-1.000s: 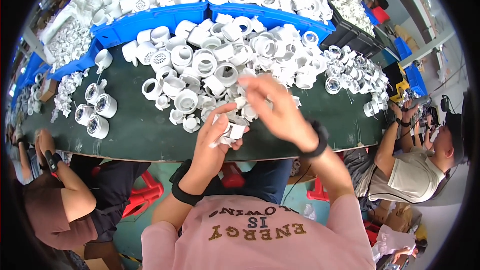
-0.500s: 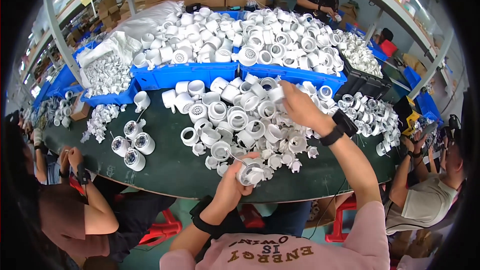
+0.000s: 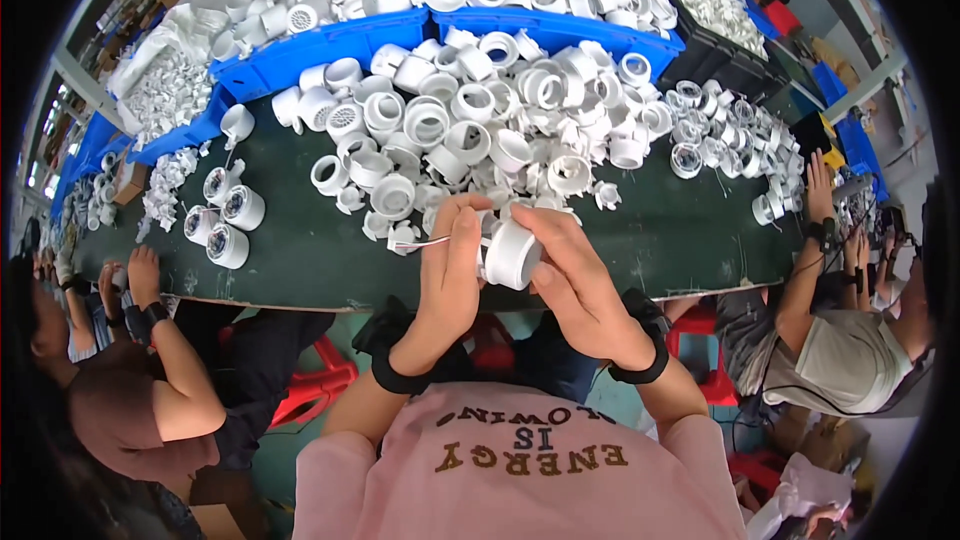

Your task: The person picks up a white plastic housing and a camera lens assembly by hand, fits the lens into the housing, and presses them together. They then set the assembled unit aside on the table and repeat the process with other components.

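Observation:
Both my hands meet above the near edge of the green table. My right hand [image 3: 582, 285] is closed around a white round plastic housing [image 3: 514, 254], tilted on its side. My left hand [image 3: 452, 265] presses its fingers on a smaller white part at the housing's left side, mostly hidden by those fingers. A thin wire [image 3: 430, 242] sticks out leftward past them. Just beyond my hands lies a heap of white ring-shaped housings [image 3: 467, 143], with small white pronged pieces [image 3: 605, 195] along its near side.
Blue bins [image 3: 325, 52] full of white parts line the back, beside a black crate [image 3: 715, 58]. Several assembled round units [image 3: 228, 245] stand at left. Clear-topped parts [image 3: 686, 159] lie at right. Co-workers sit on both sides, one at left [image 3: 150, 390], another at right [image 3: 835, 360].
My right hand has come back from the heap with a white housing and joined it to the part in my left hand. The view has tipped further down.

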`<state>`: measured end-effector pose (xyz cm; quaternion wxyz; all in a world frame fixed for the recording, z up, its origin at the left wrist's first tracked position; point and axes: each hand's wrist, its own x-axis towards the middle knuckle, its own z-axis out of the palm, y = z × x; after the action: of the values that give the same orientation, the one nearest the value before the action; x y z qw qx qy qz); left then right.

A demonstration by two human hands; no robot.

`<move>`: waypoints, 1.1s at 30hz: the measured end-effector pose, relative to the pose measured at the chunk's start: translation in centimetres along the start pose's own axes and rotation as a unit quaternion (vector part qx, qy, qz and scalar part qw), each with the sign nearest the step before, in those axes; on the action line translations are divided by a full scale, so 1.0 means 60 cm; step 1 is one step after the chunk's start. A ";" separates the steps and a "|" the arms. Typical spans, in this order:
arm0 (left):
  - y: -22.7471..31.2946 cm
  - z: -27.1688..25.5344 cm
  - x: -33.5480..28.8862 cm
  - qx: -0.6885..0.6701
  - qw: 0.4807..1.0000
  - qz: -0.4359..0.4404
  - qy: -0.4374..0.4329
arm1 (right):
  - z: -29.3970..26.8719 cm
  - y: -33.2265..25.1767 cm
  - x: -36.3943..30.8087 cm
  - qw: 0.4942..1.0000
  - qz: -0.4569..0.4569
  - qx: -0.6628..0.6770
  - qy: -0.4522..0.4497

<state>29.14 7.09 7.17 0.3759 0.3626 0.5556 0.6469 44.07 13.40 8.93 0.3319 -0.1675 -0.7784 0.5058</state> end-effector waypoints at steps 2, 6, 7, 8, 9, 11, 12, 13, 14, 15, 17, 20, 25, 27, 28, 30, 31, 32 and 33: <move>-0.020 0.007 -0.004 0.041 0.995 0.085 -0.004 | 0.002 0.000 -0.013 0.998 -0.009 -0.058 0.004; -0.004 0.016 -0.020 0.069 0.995 0.066 -0.032 | -0.009 0.021 -0.031 0.997 -0.028 -0.064 0.014; -0.001 0.006 -0.021 0.029 0.998 0.010 -0.059 | -0.010 0.030 -0.037 0.999 -0.009 0.007 0.043; 0.000 0.002 -0.020 -0.012 0.995 -0.045 -0.086 | -0.014 0.029 -0.038 0.999 -0.008 0.007 0.046; -0.006 0.007 -0.019 0.021 0.998 -0.002 -0.065 | -0.016 0.026 -0.038 1.000 -0.015 0.000 0.024; -0.011 0.014 -0.024 0.050 0.995 0.055 -0.059 | -0.009 0.020 -0.038 1.000 -0.018 -0.013 -0.009; -0.012 0.017 -0.025 0.077 0.989 0.114 -0.056 | -0.006 0.016 -0.040 1.000 -0.017 -0.012 -0.008; -0.009 0.016 -0.025 0.096 0.984 0.141 -0.059 | -0.002 0.013 -0.042 1.000 -0.003 -0.007 0.000; -0.006 0.015 -0.026 0.097 0.984 0.140 -0.059 | 0.000 0.011 -0.044 1.000 0.011 -0.002 0.008; -0.005 0.013 -0.028 0.118 0.983 0.131 -0.059 | 0.002 0.014 -0.045 1.000 0.018 0.016 0.017; -0.001 0.012 -0.030 0.140 0.981 0.120 -0.059 | 0.005 0.014 -0.047 1.000 0.012 0.012 0.022; 0.002 0.012 -0.036 0.152 0.979 0.122 -0.058 | 0.007 0.007 -0.048 1.000 0.004 0.006 0.020; -0.004 0.018 -0.040 0.115 0.970 0.210 -0.051 | 0.025 0.017 -0.051 0.999 -0.050 -0.017 0.001; -0.003 0.016 -0.046 0.132 0.966 0.216 -0.049 | 0.037 0.019 -0.050 0.997 -0.068 -0.017 0.024; -0.002 0.016 -0.049 0.148 0.962 0.223 -0.047 | 0.041 0.020 -0.051 0.995 -0.087 -0.017 0.046; 0.003 0.017 -0.052 0.147 0.961 0.227 -0.058 | 0.042 0.022 -0.055 0.996 -0.081 0.025 0.025; 0.004 0.016 -0.056 0.146 0.959 0.233 -0.068 | 0.044 0.023 -0.056 0.995 -0.090 0.045 0.013; 0.002 0.015 -0.060 0.149 0.959 0.231 -0.065 | 0.047 0.024 -0.057 0.993 -0.100 0.066 0.001; -0.001 0.011 -0.063 0.140 0.962 0.226 -0.063 | 0.051 0.028 -0.057 0.992 -0.104 0.070 -0.002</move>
<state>31.42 4.05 7.02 0.1995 0.5682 0.5191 0.6065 44.32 10.02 5.44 0.3925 -0.0610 -0.7548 0.5220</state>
